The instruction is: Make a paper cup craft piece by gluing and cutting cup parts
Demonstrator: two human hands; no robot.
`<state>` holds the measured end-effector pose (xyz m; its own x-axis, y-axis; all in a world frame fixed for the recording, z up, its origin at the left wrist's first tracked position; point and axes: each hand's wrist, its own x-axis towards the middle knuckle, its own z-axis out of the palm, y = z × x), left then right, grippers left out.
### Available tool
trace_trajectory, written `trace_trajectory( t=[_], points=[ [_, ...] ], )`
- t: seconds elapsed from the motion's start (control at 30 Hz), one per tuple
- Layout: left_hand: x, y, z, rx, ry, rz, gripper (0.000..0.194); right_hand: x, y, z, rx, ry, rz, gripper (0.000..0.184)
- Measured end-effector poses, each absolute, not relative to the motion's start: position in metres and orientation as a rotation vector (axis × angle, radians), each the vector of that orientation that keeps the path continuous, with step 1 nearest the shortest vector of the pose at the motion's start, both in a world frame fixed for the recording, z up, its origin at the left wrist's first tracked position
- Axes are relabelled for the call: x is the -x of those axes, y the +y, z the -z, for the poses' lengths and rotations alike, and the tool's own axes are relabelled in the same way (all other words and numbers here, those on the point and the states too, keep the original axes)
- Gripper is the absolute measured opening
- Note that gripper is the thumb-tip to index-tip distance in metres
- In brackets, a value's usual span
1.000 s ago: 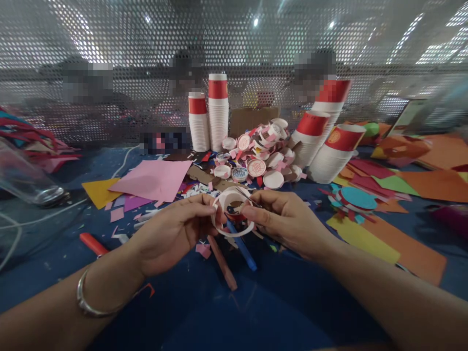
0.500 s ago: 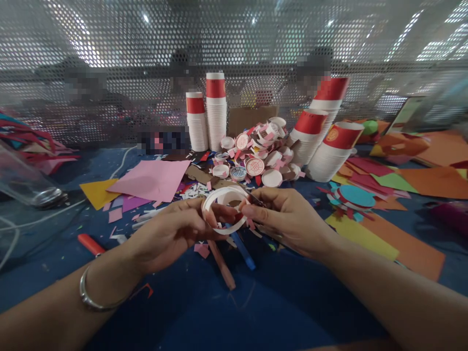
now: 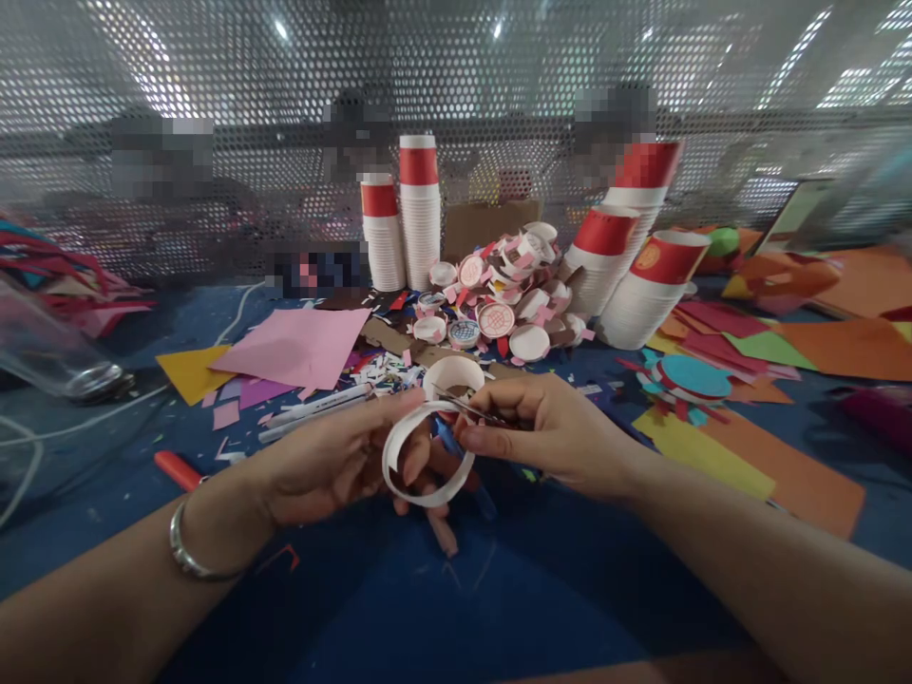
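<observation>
My left hand (image 3: 349, 456) is closed around a thin white paper ring (image 3: 391, 470), its fingers partly inside the loop. The ring tilts toward me above the blue table. In my right hand (image 3: 534, 432) is a small pair of scissors (image 3: 476, 408), held with thumb and fingers; its thin blades point left over the ring's upper edge. Just behind the ring sits a round white roll (image 3: 454, 372), perhaps tape. Below my hands lie a blue marker (image 3: 484, 499) and a brownish stick-like piece (image 3: 443, 534), both partly hidden.
Beyond my hands is a heap of cut cup bottoms (image 3: 495, 320). Paper cup stacks (image 3: 420, 228) flank it. Pink paper (image 3: 299, 344) and white pens (image 3: 313, 413) lie left, with a red-handled tool (image 3: 177, 470). Orange paper (image 3: 805, 475) and a turquoise-topped cup piece (image 3: 693, 377) lie right.
The paper ring has moved down and slightly left, tilting more upright. My left fingers have spread lower around it. The scissor blades now show more clearly over its top edge.
</observation>
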<state>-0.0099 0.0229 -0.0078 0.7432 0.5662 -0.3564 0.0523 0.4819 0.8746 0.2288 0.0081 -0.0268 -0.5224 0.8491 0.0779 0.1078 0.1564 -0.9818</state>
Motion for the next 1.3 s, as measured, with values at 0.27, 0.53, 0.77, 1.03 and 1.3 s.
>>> trace_trajectory(
  t=[0.27,0.53,0.77,1.03,1.3],
  points=[
    [0.014,0.025,0.006,-0.993,0.524,-0.256,0.039,-0.228,0.005,0.025,0.825,-1.752,-1.446,0.028],
    [0.026,0.035,0.004,-1.217,0.499,-0.46,0.061,-0.226,0.003,0.021,0.822,-1.558,-1.427,0.031],
    [0.023,0.037,0.011,-1.56,0.581,-0.616,0.054,-0.227,0.003,0.023,0.971,-1.713,-1.421,0.05],
    [0.022,0.034,0.015,-1.745,0.586,-0.698,0.051,-0.226,0.004,0.022,0.935,-1.749,-1.503,0.045],
    [0.02,0.033,0.021,-1.855,0.611,-0.778,0.056,-0.226,0.001,0.021,0.954,-1.871,-1.416,0.049]
  ],
)
